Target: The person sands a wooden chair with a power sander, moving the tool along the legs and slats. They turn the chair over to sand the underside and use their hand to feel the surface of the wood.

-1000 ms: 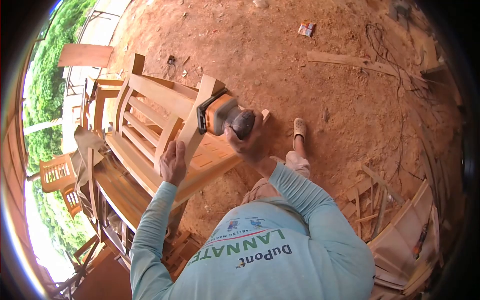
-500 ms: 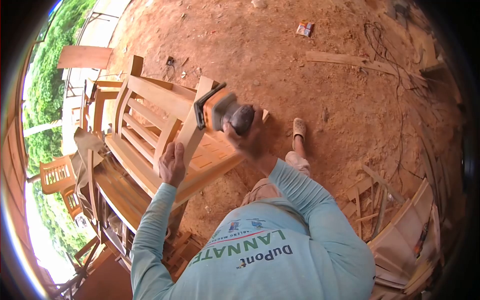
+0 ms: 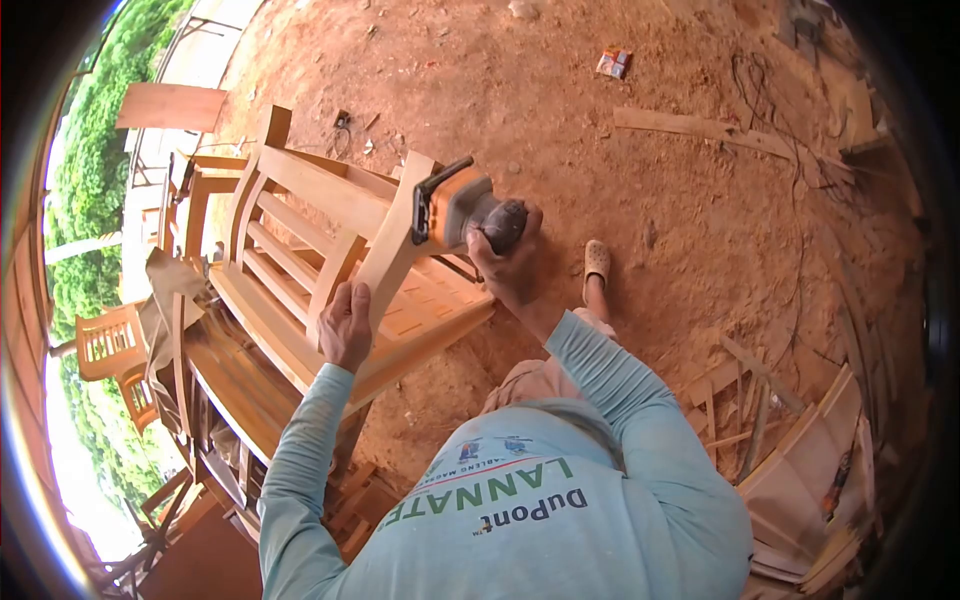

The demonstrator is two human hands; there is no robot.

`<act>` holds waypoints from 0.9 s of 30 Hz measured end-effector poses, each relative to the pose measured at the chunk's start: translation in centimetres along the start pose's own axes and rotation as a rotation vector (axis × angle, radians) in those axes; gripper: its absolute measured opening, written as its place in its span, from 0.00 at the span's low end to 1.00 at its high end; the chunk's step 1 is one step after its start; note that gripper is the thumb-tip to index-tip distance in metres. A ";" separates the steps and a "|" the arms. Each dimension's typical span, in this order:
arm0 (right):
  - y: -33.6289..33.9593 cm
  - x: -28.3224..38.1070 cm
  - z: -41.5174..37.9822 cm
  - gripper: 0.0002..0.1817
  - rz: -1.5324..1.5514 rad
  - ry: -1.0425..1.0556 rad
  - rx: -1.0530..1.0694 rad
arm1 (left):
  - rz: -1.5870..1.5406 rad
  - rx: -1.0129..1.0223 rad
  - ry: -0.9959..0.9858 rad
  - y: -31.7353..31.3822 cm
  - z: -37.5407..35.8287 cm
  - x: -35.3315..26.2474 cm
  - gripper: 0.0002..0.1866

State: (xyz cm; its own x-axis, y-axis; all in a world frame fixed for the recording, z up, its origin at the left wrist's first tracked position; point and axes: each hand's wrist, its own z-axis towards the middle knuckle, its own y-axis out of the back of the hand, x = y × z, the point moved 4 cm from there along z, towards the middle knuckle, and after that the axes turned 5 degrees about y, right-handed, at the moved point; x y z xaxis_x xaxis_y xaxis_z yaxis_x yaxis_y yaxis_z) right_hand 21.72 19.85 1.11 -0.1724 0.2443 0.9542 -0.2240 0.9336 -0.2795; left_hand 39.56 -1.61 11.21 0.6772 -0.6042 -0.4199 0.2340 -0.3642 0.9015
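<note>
Right hand wrapped tight around dark rear body of orange sander, grip closed on tool. Sander pad pressed flat against pale chair leg, near its upper end, at about 11 o'clock from the right hand. Left hand clasped around lower stretch of same leg, at about 8 o'clock from the sander, grip closed on wood, well apart from the pad.

Wooden chair tipped on its side, slatted back toward 10 o'clock, resting on low stack of boards serving as desk. More chairs at 9 o'clock by the greenery. Red dirt floor all round; sandalled foot at 3 o'clock from the right hand. Loose cable trailing across floor toward 2 o'clock; offcuts and scrap planks at 4 o'clock. Small carton at 1 o'clock.

Risks, judged from this stance:
- Pad sitting on narrow face of leg; slight tilt likely to round an edge or gouge.
- Chair only propped, not clamped; push from sander could rock it if left-hand hold slackens.
- Pad sliding down leg would close on left-hand fingers.
- Cable and scrap underfoot: trip or snag hazard on any step back.
</note>
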 end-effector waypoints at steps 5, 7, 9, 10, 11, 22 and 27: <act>-0.7 0.3 -2.0 0.37 -0.234 0.368 0.000 | 0.013 -0.022 -0.037 0.2 -0.1 -0.3 0.23; -0.8 0.9 -1.1 0.37 -0.223 0.419 -0.005 | 0.007 -0.009 -0.039 0.0 0.0 -0.3 0.22; -0.4 -0.1 0.7 0.36 -0.082 0.271 -0.034 | 0.007 -0.001 -0.026 0.0 0.0 0.0 0.22; -0.3 -0.6 1.1 0.36 -0.008 0.194 -0.046 | 0.006 0.000 -0.026 0.1 -0.2 0.0 0.22; -0.3 -0.8 1.0 0.35 -0.010 0.166 -0.040 | 0.005 0.000 -0.030 0.1 -0.1 0.0 0.22; -0.2 0.8 1.8 0.36 -0.016 0.167 -0.041 | 0.045 0.011 -0.045 0.1 0.1 0.2 0.22; 3.6 1.9 5.8 0.34 0.086 0.261 -0.159 | -0.049 0.030 -0.021 0.3 -0.1 0.6 0.23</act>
State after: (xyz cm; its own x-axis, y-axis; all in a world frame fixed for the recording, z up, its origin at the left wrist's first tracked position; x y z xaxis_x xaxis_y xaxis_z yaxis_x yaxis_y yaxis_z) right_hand 15.05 22.18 1.32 0.0725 0.3636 0.9287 -0.0633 0.9310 -0.3596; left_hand 40.10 -2.04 11.24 0.6509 -0.5995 -0.4657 0.2449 -0.4148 0.8763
